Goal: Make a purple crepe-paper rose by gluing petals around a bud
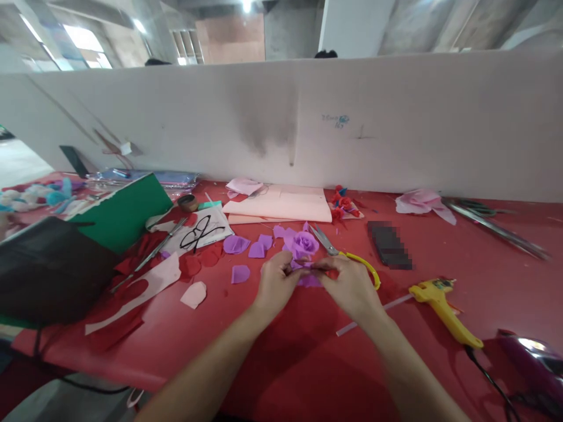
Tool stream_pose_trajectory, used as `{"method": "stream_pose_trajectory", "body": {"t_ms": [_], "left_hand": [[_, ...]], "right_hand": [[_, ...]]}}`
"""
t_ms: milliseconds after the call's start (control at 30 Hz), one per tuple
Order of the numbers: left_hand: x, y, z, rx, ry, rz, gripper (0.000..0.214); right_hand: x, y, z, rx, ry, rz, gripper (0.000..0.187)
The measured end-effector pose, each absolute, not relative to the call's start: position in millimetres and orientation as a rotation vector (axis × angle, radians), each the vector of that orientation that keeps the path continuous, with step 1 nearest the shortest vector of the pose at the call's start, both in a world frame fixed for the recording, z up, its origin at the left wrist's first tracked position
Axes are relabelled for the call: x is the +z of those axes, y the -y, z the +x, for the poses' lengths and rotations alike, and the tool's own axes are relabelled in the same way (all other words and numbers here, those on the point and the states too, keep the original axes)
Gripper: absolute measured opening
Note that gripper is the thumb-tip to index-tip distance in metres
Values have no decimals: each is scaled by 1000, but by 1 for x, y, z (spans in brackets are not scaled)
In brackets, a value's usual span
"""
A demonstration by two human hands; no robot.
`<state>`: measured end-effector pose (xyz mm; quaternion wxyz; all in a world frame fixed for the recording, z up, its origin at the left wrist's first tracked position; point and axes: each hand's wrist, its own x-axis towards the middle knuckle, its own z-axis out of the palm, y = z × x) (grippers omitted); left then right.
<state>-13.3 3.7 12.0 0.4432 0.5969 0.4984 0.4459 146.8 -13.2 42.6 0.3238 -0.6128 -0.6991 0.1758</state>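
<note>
The person's left hand (275,281) and right hand (349,284) meet above the red worktop (197,357). The fingers of both hands are closed, pinching a thin purple piece (310,281) between them; its exact shape is partly hidden by the thumbs. Just beyond the fingers there is a purple flower (304,243) with curled petals. To the left lie some loose purple petals (236,244). Scissors (325,239) with yellow handles lie beside the right hand, partly behind it. Farther to the right is a yellow glue gun (444,310), and beyond it a black phone-like object (389,245).
</note>
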Motion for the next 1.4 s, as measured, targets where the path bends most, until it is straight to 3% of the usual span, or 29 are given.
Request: {"method": "stream_pose_trajectory", "body": {"t_ms": [133,267,500,667,1100,1400], "left_hand": [[13,-3,-11,1172,-1073,1340,19],[9,-4,-7,1185,-975,1147,29],[6,2,-1,1104,-791,1019,23],[6,9,5,1137,-767,908,31],[-2,5,5,1261,-787,813,19],[0,2,8,1323,-855,724,22]], "right_hand": [[34,8,165,497,1542,-1645,16],[25,1,175,736,1188,-1541,25],[28,0,162,1038,707,-1226,22],[31,5,150,1123,609,-1125,22],[35,7,150,1178,438,-1050,24],[37,8,147,1195,429,-1020,24]]}}
